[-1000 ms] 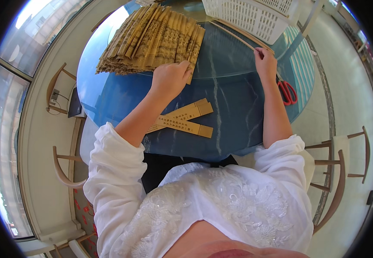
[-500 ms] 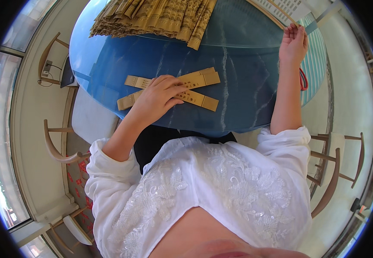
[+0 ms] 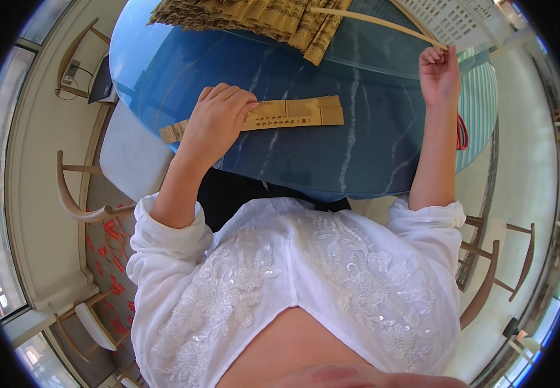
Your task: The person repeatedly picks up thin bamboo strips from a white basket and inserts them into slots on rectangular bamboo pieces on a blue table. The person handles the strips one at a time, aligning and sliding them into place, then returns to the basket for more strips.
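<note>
Head view: crossed cardboard strips (image 3: 273, 115) now aligned under flat open left hand (image 3: 218, 119); right hand (image 3: 439, 72) still pinching thin stick (image 3: 373, 21).

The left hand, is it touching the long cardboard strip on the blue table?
Touching. The head view shows the left hand lying flat on the cardboard strip, its fingers covering part of it.

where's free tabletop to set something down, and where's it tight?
Free: bare blue table between the cardboard strips and right hand, and along the near edge. Crowded: far edge, under the cardboard pile and white basket.
</note>
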`<state>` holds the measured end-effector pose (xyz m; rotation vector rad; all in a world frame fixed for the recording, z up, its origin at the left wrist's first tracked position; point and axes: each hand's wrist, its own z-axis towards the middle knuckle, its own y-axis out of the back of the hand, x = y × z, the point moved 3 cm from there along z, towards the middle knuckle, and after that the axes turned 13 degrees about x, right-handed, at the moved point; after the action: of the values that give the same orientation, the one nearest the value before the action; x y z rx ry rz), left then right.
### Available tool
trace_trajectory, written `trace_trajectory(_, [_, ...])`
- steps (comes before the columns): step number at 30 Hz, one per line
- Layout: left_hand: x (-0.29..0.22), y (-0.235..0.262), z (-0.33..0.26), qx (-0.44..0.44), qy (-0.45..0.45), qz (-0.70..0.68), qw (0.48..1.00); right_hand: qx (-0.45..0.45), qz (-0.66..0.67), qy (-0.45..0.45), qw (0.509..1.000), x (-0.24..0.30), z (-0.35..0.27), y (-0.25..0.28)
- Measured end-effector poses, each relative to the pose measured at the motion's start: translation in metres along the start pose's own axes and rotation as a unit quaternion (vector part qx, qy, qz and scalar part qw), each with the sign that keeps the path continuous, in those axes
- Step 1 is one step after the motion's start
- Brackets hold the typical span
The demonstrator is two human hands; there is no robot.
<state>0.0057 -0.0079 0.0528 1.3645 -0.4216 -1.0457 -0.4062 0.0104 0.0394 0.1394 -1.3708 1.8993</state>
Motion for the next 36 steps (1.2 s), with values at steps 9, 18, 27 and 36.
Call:
trace_trajectory(9, [0.013, -0.012, -0.005, -0.008, 0.025, 0.03, 0.999, -0.022, -0.238, -0.031, 0.971, -0.011, -0.008, -0.014])
trace_trajectory(18, [-0.012, -0.035, 0.028, 0.045, -0.088, -0.061, 0.993, -0.021, -0.301, -0.006, 0.953, -0.005, -0.006, -0.013])
trace_trajectory(27, [-0.003, -0.043, 0.034, 0.094, -0.063, -0.143, 0.983, -0.016, -0.323, 0.003, 0.946, -0.01, -0.009, -0.022])
trace_trajectory(36, [-0.001, -0.045, 0.034, 0.075, -0.082, -0.163, 0.98, -0.026, -0.332, 0.017, 0.943, -0.009, -0.012, -0.03])
